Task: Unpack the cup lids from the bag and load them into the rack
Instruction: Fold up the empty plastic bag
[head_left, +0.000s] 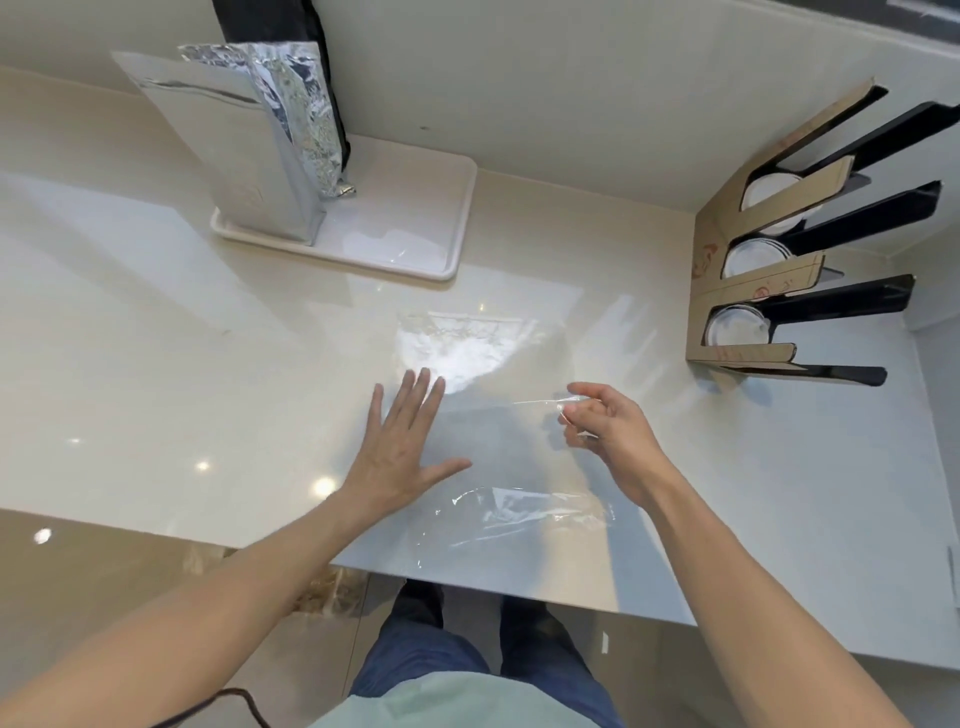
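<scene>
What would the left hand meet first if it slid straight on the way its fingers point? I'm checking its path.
Probably only the clear plastic bag under the left hand's fingertips; beyond, maybe the white tray, but depth is unclear.

You have the clear, thin plastic bag (498, 447) lying flat and empty on the glossy cream counter, its crumpled mouth near the front edge, your left hand (400, 447) pressing it flat and your right hand (608, 426) pinching its right edge. The round white cup lids (737, 326) sit stacked in the three slots of the brown cardboard and black rack (748, 291), which stands at the counter's right side, well apart from the bag.
</scene>
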